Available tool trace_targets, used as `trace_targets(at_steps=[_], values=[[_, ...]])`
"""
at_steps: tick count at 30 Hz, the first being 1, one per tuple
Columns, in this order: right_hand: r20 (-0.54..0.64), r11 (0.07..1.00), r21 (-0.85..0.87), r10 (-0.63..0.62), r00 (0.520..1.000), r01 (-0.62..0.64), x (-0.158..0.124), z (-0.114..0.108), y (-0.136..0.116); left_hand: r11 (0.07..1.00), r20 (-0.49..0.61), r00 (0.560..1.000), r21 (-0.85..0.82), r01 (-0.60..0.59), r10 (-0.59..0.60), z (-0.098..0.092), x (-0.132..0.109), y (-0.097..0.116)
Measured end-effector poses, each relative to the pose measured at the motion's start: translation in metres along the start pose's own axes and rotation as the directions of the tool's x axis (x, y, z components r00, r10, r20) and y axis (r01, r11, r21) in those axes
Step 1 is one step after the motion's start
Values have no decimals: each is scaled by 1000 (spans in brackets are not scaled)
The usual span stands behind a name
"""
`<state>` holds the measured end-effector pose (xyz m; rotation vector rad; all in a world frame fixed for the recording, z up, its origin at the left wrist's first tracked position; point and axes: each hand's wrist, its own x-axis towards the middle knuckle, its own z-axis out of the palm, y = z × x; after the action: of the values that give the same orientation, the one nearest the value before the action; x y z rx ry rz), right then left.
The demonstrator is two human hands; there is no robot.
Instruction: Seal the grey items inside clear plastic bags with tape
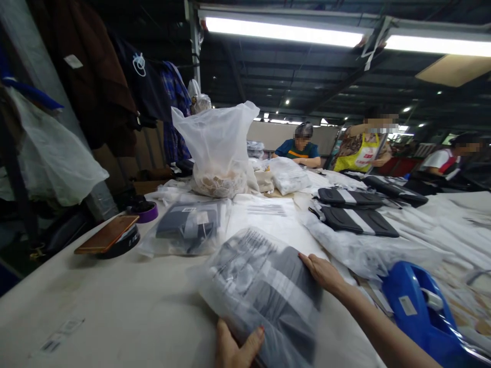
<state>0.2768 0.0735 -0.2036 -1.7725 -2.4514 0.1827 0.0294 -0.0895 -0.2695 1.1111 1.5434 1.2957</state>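
Note:
A clear plastic bag holding a folded dark garment with a pale stripe (264, 291) lies on the white table (115, 312) in front of me. My left hand (236, 350) grips its near edge, thumb on top. My right hand (324, 273) rests on the bag's far right edge, fingers closed along it. The bag is blurred by motion.
A second bagged garment (187, 227) lies beyond. A phone (107, 234) rests on a tape roll at left, a blue tape dispenser (422, 306) at right. A large plastic sack (220, 153) stands behind. Unbagged dark garments (356, 217) lie at right. Three people work at the far end.

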Motion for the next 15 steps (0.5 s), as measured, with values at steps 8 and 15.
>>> trace_targets(at_steps=[8, 15], values=[[153, 958, 219, 156, 976, -187, -92, -28, -4, 775, 57, 951, 567, -281, 303, -38, 69, 37], [-188, 977, 210, 76, 979, -35, -29, -45, -53, 151, 445, 691, 770, -620, 570, 6, 91, 78]])
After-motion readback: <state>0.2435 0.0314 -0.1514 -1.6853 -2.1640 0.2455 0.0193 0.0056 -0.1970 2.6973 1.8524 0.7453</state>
